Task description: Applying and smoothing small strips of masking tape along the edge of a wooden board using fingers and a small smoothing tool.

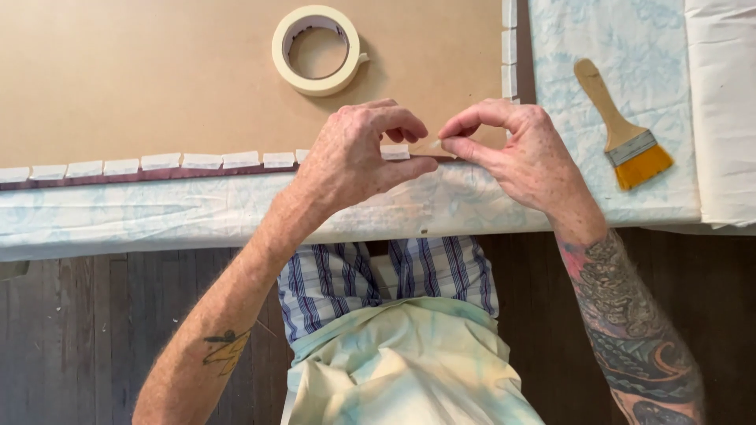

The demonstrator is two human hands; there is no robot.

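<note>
1. we cannot clearly make out the small strip of tape (431, 145) pinched between our hands at the centre of the frame; it is pale, nearly the board's colour, and mostly covered by fingertips.
2. our left hand (354, 157) has its thumb and forefinger closed on one end of that strip, the other fingers curled in; our right hand (520, 153) pinches the other end the same way.
3. the strip sits at the lower edge of the brown board (157, 71), right where the row of tape pieces (142, 164) ends; part of that row is hidden under our left hand.
4. the board is flat, matte and smooth, cut off by the top and left of the frame. a dark reddish edge shows beneath the tape row.
5. a second column of tape pieces (509, 47) runs down the board's right edge, cut off at the top.
6. the roll of masking tape (316, 49), cream and ring-shaped, lies flat at upper centre.
7. a paintbrush (622, 126) with wooden handle, metal ferrule and yellow bristles lies at the right on a pale patterned cloth (583, 47).
</note>
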